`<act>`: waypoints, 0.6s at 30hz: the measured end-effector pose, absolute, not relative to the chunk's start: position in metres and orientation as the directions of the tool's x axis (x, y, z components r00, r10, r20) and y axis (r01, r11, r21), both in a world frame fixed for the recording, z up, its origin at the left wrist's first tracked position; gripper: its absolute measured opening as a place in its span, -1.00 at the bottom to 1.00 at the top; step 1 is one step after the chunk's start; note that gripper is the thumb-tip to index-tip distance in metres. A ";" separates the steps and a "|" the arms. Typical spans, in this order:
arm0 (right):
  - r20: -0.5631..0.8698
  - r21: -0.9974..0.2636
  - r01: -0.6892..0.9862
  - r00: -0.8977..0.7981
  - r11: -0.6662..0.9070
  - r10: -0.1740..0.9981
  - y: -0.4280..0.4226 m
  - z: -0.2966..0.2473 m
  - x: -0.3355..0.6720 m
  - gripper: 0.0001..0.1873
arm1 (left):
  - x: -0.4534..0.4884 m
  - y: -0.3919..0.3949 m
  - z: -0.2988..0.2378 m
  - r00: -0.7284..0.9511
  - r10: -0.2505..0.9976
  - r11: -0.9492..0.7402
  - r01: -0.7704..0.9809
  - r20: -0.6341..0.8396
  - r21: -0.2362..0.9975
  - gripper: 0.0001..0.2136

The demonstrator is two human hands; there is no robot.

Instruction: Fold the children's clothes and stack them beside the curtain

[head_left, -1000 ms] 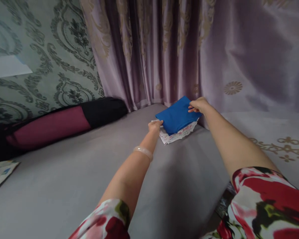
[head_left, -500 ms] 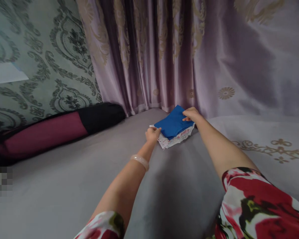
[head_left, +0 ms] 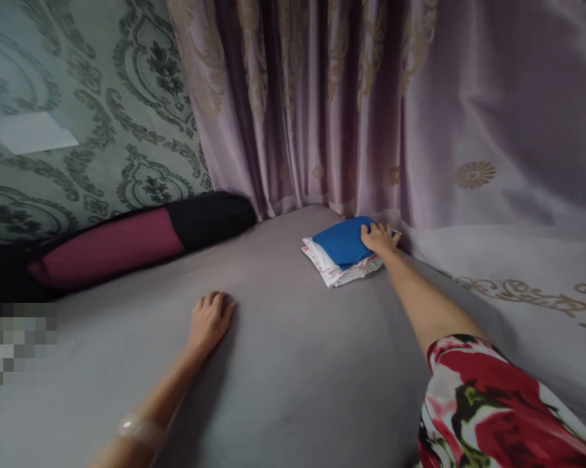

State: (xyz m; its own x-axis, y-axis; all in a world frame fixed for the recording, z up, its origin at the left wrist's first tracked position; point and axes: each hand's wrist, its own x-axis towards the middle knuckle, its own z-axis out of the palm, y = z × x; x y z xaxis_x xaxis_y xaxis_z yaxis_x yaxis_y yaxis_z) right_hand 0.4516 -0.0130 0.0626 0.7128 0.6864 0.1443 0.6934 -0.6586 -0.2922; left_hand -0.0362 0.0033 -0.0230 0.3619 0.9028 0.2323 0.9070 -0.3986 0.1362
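Note:
A folded blue cloth (head_left: pixel 342 242) lies on top of a small pile of white folded cloths (head_left: pixel 332 275) with pinkish marks, on the grey bed sheet (head_left: pixel 283 364). My right hand (head_left: pixel 379 239) rests on the blue cloth's right end, fingers spread and lying over it. My left hand (head_left: pixel 212 320) is down by the sheet, well to the left of the pile, with its fingers loosely bent and nothing visible in it. A pale bangle (head_left: pixel 143 430) circles my left wrist.
A long black and maroon bag (head_left: pixel 108 250) lies along the patterned wall (head_left: pixel 161 71) at left. Purple curtains (head_left: pixel 312 97) hang behind the pile. A white cloth with gold scrollwork (head_left: pixel 522 292) borders the right side.
My left hand has let go of the pile and moved left and nearer to me. My right hand has gone from pinching the blue cloth to lying spread on it. The view has shifted slightly.

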 end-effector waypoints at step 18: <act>0.325 -0.116 0.886 0.461 -0.449 0.825 -0.018 0.063 0.368 -0.61 | -0.092 -0.029 -0.010 0.130 0.974 -0.146 0.986 0.187 0.075 -0.60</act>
